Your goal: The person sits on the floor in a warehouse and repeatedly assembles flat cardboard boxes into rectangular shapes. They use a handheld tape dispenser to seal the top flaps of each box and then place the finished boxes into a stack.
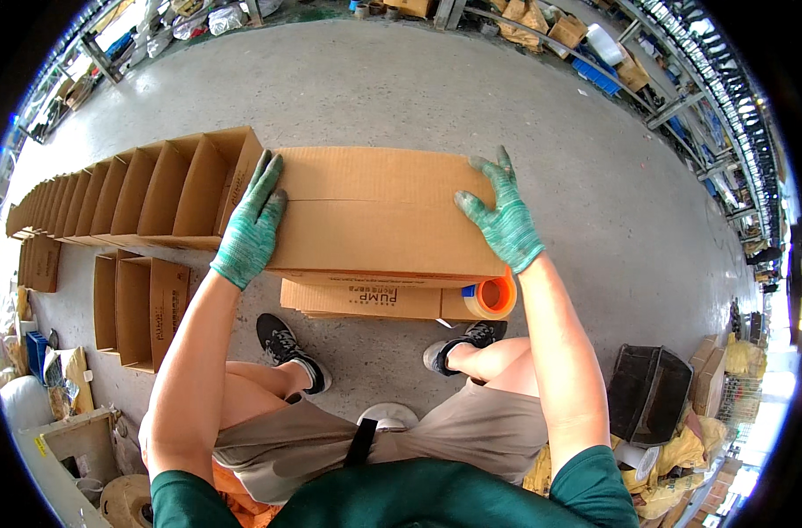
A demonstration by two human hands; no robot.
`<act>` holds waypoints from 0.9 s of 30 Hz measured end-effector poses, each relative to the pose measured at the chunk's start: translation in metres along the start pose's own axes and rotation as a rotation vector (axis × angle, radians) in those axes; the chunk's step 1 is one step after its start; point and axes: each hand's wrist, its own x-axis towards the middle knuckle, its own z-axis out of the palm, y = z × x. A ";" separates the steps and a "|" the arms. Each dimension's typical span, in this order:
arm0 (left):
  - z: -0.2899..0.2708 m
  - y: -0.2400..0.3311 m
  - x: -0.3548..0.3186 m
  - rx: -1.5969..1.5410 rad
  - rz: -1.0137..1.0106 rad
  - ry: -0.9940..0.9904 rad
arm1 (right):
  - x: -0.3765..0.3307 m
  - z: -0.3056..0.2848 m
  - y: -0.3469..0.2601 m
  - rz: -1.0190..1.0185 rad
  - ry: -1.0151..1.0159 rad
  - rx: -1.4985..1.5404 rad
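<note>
A closed brown cardboard box (pixel 379 202) lies in front of me, its two top flaps meeting along a seam. My left hand (pixel 253 224), in a green knit glove with darkened fingertips, presses against its left end. At the right end, my gloved right hand (pixel 504 211) has its thumb on the top and its fingers along the edge. Together they clasp the box between them; its underside is hidden. Beneath its near side is a stack of flattened cardboard (pixel 357 299). An orange tape dispenser (pixel 493 297) sits by the near right corner, partly covered by the box.
A long row of upright open cartons (pixel 154 189) extends leftward, with more cartons (pixel 141 308) nearer me. My shoes (pixel 286 345) flank the stack. A black bin (pixel 649 394) and yellow sacks stand at right. Cluttered shelving (pixel 674 110) lines the far right.
</note>
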 end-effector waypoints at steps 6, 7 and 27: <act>-0.001 0.001 -0.003 0.024 0.009 0.017 | 0.000 0.001 0.000 0.016 0.022 0.021; -0.002 0.000 -0.002 0.037 0.015 0.015 | -0.001 0.000 0.001 0.008 0.017 0.060; 0.006 -0.004 0.005 0.192 0.026 0.056 | -0.090 0.018 0.145 0.246 -0.329 -0.584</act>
